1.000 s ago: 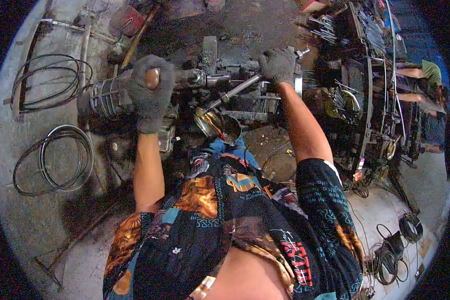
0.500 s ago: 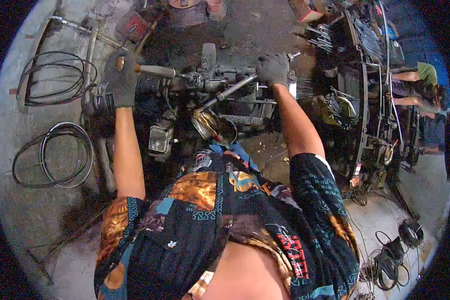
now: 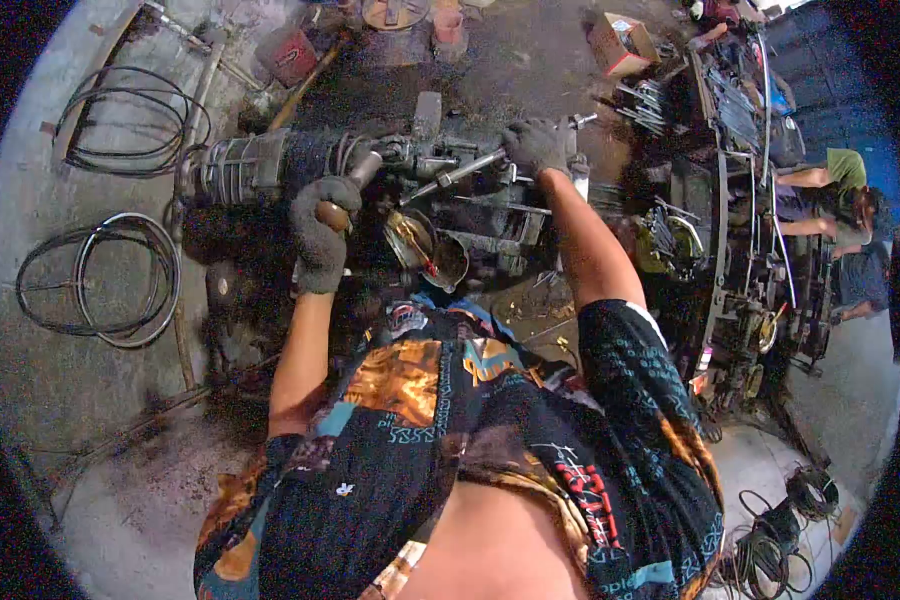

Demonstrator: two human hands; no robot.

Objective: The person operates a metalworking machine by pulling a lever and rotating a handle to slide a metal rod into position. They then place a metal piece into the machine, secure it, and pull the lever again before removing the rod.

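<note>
My left hand (image 3: 320, 235), in a dark grey glove, is closed around a wooden-handled lever (image 3: 365, 170) on the left part of a dark, greasy machine (image 3: 505, 225). The lever slants up and right from the fist. My right hand (image 3: 536, 145), gloved too, grips the upper end of a metal rod (image 3: 457, 176) that slopes down and left over the machine. Below the rod's lower end sit an open can (image 3: 410, 240) and a dark round cup (image 3: 450, 265) beside it. A ribbed motor housing (image 3: 235, 170) lies left of my left hand.
Coiled cables (image 3: 105, 285) lie at the left. A red bucket (image 3: 287, 57) and a cardboard box (image 3: 622, 45) stand farther off. On the right are a metal rack (image 3: 720, 230), a container of metal parts (image 3: 670, 240) and another person (image 3: 830, 200). More cables (image 3: 770, 550) lie at lower right.
My left hand has moved right and toward my body, and the lever has swung with it. My right hand keeps its grip on the rod. The whole view has shifted slightly.
</note>
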